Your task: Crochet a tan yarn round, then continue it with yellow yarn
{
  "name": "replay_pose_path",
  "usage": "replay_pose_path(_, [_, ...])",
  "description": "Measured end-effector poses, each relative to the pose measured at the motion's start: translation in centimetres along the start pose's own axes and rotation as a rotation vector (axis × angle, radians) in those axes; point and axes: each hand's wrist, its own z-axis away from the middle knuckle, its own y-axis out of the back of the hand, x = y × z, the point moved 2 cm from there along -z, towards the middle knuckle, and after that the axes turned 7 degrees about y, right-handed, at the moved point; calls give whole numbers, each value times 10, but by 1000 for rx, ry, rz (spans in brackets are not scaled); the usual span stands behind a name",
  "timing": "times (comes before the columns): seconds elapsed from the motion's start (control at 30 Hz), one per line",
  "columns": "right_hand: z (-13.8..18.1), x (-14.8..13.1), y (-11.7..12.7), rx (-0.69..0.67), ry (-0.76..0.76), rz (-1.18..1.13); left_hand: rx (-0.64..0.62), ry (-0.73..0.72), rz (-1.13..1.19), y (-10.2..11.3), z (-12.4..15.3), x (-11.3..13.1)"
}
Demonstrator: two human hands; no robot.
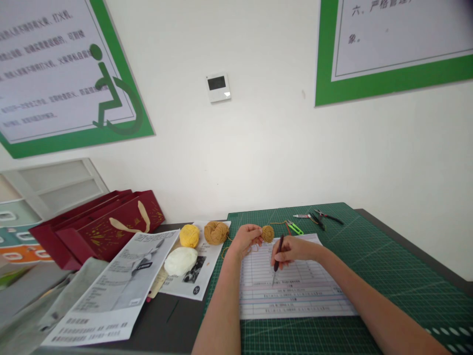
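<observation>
My left hand (249, 239) pinches the edge of a small round brown crocheted piece (268, 233) between thumb and fingers. A strand of brown yarn hangs near that wrist. To the right, my right hand (288, 250) is closed around a crochet hook (279, 254) with a dark maroon handle. Its thin metal shaft points down over a printed sheet (295, 296) with a ruled table. The hook and the crocheted piece are apart. Whether the tip touches the paper, I cannot tell.
On the green cutting mat (369, 276) lie green-handled thread snips (295, 227) and black-handled pliers (328, 217). Left are a brown yarn skein (216, 232), a yellow ball (189, 236), white stuffing-like material (181, 261), printed papers (121, 291) and red gift bags (107, 231). A wall stands behind.
</observation>
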Motion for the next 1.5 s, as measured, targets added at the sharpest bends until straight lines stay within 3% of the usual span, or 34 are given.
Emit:
replay_pose_path(0.23, [8,9,13,43,-22,30,-1,7,2,1,-2,-2])
replay_pose_path(0.83, [27,0,30,24,-72,136,-41,30,-2,1,-2,-4])
replay_pose_path(1.5, [30,1,34,126,-176,212,-181,60,-63,-2,0,-4])
